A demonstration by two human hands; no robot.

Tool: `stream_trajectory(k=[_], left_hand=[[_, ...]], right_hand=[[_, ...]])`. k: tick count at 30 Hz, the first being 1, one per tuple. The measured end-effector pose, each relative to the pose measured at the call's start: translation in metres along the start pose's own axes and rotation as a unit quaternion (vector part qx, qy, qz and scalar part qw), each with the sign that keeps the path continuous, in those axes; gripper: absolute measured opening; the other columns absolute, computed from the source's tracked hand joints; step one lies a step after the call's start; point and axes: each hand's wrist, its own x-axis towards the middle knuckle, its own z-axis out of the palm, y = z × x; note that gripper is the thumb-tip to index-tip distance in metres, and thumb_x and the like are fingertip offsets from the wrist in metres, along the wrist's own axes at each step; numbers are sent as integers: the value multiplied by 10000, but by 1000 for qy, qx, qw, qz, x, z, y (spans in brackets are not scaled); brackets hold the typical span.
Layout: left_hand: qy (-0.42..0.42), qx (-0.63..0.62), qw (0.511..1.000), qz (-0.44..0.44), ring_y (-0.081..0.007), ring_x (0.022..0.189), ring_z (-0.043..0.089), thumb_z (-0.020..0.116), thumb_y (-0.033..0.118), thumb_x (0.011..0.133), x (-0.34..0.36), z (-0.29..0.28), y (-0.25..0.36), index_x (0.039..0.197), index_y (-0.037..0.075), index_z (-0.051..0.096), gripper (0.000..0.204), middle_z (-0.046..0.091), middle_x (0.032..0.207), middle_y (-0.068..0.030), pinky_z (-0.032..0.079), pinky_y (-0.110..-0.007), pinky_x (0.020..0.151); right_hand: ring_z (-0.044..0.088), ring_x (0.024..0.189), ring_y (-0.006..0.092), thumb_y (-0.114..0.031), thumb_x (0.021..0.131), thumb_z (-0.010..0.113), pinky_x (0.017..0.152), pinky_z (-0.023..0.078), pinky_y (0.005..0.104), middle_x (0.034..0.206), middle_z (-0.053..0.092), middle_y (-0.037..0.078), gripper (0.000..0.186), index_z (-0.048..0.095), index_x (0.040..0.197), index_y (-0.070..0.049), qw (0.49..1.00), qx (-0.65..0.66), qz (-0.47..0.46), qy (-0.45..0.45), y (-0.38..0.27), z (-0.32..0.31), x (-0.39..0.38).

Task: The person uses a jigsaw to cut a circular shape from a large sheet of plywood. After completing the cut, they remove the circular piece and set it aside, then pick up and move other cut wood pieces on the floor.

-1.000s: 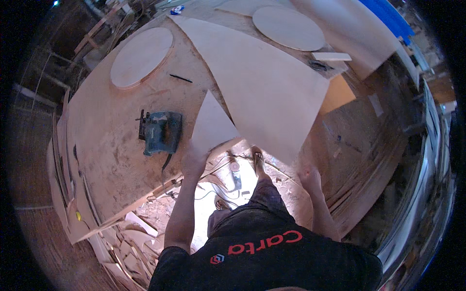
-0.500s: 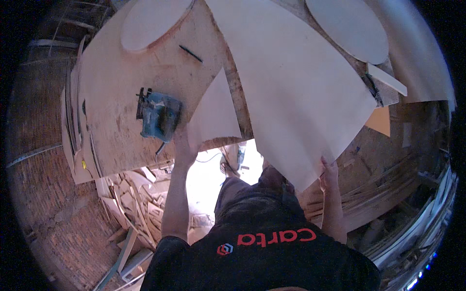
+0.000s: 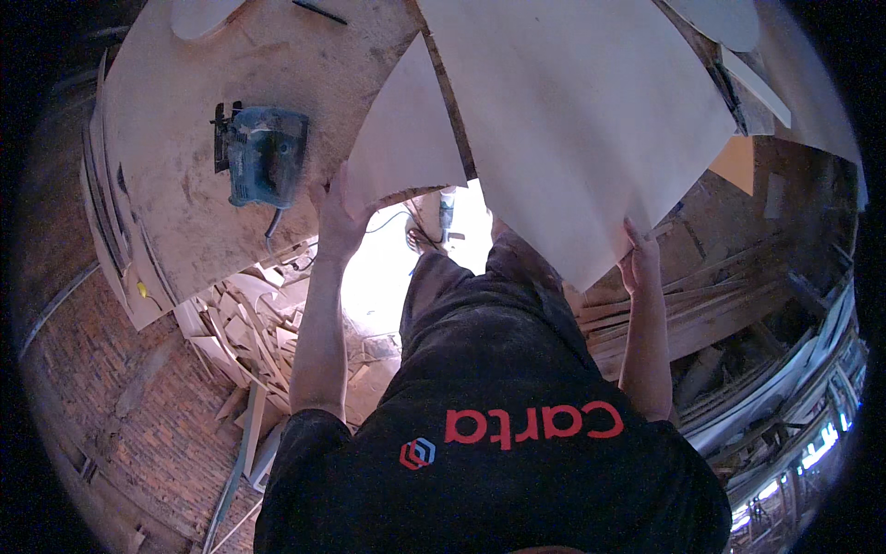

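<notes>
My left hand (image 3: 341, 224) is closed on the near left edge of a small pointed piece of pale plywood (image 3: 411, 129) with a curved lower edge. To the right, a large pale plywood sheet (image 3: 581, 129) reaches toward me over the near edge. My right hand (image 3: 639, 261) grips that sheet's near right edge, thumb on top; its other fingers are partly hidden. A narrow dark gap runs between the two pieces. Left of my left hand, a blue jigsaw (image 3: 266, 155) lies on the worktop (image 3: 166, 102), its cord (image 3: 273, 224) hanging toward the near edge.
A dark pencil-like stick (image 3: 320, 12) and a rounded pale panel (image 3: 201, 14) lie at the far left. Another rounded panel (image 3: 720, 18) and a pale strip (image 3: 755, 85) are at the far right. Wood offcuts (image 3: 245, 323) heap below left; long strips (image 3: 701, 295) are stacked right.
My view has tilted, so the worktop and its things sit higher in the picture. Both hands keep their hold on the plywood, and the jigsaw still lies on the worktop.
</notes>
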Motion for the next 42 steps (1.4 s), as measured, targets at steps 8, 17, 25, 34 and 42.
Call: stream_trajectory(k=[8,17,25,34,42], left_hand=[[9,-44,999,1,-365,1165,356,854,404,792,8,11,3,1507,-5,378,951,360,1251,-242,340,-486,1064],[6,-14,1000,-2,-366,1165,350,843,377,798,9,9,4,1534,2,352,961,360,1272,-243,332,-479,1075],[10,-10,1000,20,-401,1226,370,844,397,791,18,17,-16,1553,3,329,1000,390,1294,-276,348,-518,1064],[31,-4,999,35,-407,1214,392,818,433,805,34,2,19,1418,0,456,834,444,1349,-282,347,-511,1031],[37,-40,998,14,-385,1202,382,823,437,796,39,11,21,1359,26,484,776,500,1283,-210,322,-512,1040]], right_hand=[[534,1319,284,-276,937,735,1046,492,472,1444,530,103,719,379,1523,-57,1000,-8,-9,-8,-2,2,-1],[581,1259,290,-263,965,699,976,539,457,1401,555,142,635,406,1478,-31,1000,-16,12,8,-9,9,-7],[628,1180,262,-279,972,688,900,583,430,1338,594,112,623,406,1488,-73,999,-15,7,-48,-1,13,-6],[657,1119,229,-315,952,718,842,593,440,1306,617,82,605,465,1456,-98,998,-67,-9,17,1,17,-7],[626,1208,275,-317,962,700,926,563,498,1388,578,104,642,419,1499,-107,998,-53,15,-16,-3,22,-10]])
